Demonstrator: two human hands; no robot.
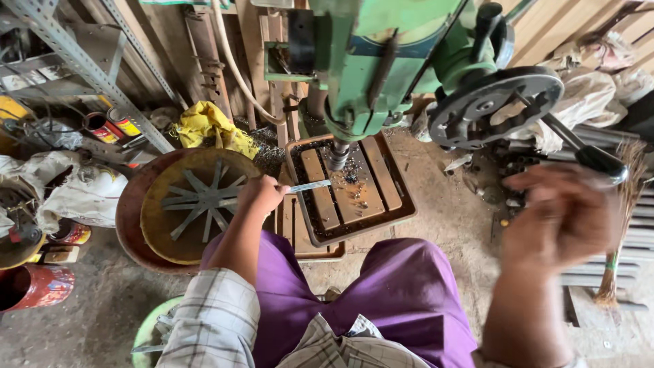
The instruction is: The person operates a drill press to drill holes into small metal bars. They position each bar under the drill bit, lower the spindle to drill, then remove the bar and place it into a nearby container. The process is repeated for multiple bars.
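Two hands at a green drill press

Left hand point(262, 194) fist-closed on flat grey metal strip point(310, 185), tip under drill chuck point(338, 155) over chip-strewn wooden-slat table point(381, 178). Right hand point(562, 218) motion-blurred, fingers loosely spread, just below black feed-lever knob point(599, 161), holding nothing. Round yellow pan point(170, 235) has cut strips.

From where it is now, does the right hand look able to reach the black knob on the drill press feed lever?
Probably yes. The right hand is raised and motion-blurred just below and left of the black knob, with nothing visible between them. The left hand holds a metal strip under the drill.
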